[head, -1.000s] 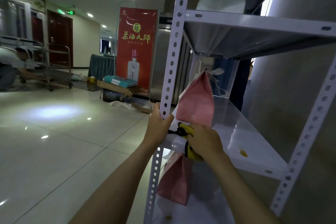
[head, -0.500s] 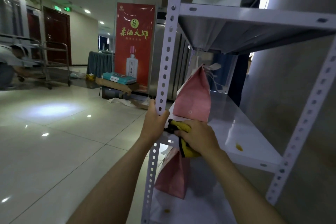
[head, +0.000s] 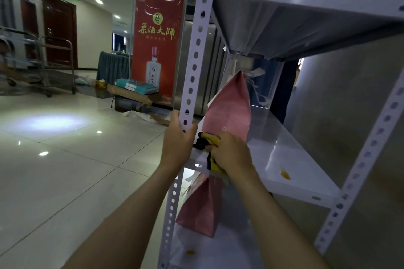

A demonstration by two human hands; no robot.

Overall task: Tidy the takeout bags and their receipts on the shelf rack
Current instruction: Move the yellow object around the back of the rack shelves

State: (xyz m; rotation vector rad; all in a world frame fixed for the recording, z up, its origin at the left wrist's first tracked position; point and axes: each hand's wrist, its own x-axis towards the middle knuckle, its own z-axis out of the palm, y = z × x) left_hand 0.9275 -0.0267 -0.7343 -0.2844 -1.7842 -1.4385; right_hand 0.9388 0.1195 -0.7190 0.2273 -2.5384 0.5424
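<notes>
A pink paper takeout bag [head: 229,111] stands upright at the left end of the middle shelf [head: 290,159] of a white metal rack, a white slip showing at its top. A second pink bag [head: 201,207] stands on the shelf below. My left hand [head: 178,142] grips the rack's front perforated post [head: 194,61]. My right hand [head: 229,155] holds a bunched yellow and black cloth [head: 209,141] against the shelf's front corner, right in front of the upper bag.
Orange stains mark the middle shelf [head: 285,174] and the lower shelf [head: 190,251]. A grey wall stands close behind the rack. On the tiled floor to the left are a red banner [head: 156,46], boxes and a metal cart [head: 43,65].
The view has drifted slightly. Both hands stay at the shelf's front corner, and the cloth has shifted a little under my right hand.
</notes>
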